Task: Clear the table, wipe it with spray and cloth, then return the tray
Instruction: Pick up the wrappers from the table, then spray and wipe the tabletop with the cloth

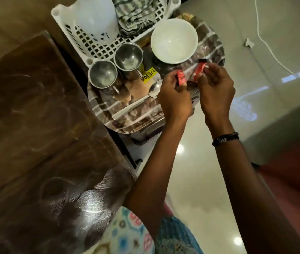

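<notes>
A patterned oval tray [120, 123] sits off the right side of the brown wooden table [35, 110], on a low stand. On it are a white bowl [174, 40], two steel cups [103, 73] [128, 56] and a spoon [142, 99]. My left hand [175, 96] pinches a small red packet [181, 79] above the tray. My right hand [216, 88] pinches a second, longer red packet [198, 71] beside it. A white basket [98, 50] behind the tray holds a white spray bottle [95, 17] and a striped cloth [136, 15].
A yellow price sticker [150, 74] shows on the tray. Glossy pale floor tiles [200, 180] spread to the right, with a white cord [274, 54] and a scrap of paper [249, 43]. Smear marks cover the table top.
</notes>
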`<state>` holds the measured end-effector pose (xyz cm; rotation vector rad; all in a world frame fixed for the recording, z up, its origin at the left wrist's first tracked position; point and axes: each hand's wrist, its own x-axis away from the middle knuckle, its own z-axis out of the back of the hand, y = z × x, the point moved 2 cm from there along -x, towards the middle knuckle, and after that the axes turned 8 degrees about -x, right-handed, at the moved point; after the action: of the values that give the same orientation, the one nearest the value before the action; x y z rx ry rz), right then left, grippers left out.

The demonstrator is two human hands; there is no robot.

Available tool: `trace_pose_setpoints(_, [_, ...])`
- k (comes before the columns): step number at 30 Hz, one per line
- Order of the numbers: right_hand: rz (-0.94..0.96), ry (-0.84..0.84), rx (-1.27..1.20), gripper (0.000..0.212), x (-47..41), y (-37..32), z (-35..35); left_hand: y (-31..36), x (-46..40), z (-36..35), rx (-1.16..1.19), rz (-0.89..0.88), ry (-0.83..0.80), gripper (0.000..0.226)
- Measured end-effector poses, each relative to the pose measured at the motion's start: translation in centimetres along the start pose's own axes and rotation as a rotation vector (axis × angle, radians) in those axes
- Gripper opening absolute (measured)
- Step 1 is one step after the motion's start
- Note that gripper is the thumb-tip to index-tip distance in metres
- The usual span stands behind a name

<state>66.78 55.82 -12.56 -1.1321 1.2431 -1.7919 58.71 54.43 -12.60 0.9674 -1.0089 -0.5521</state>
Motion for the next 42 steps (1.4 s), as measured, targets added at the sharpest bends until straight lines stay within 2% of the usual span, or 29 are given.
trace_pose_setpoints(5, [0.114, -0.013, 0.071, 0.036, 1.4, 0.8, -0.2, -1.0, 0.9, 0.9, -0.035, -0.063, -0.040, 0.046])
trace_pose_setpoints(10, [0.175, -0.005, 0.117, 0.040, 3.7, 1.1, -0.9, -1.2, 1.4, 2.6, -0.018, -0.142, -0.005, 0.036])
trace_pose_setpoints(20, [0.265, -0.176, 0.112, 0.036, 10.6, -0.2, -3.5, -0.8, 3.3, 10.8, 0.051, -0.188, 0.026, 0.029])
trace_pose_setpoints(33, [0.411, -0.306, 0.131, 0.031, 19.6, -9.5, -9.6, 4.9, 6.5, 26.0, -0.041, -0.378, -0.045, 0.036])
trace_pose_setpoints(42, [0.491, -0.340, 0.310, 0.026, 14.4, -16.2, -11.9, 10.9, 5.2, 28.7, -0.152, -0.361, -0.084, 0.034])
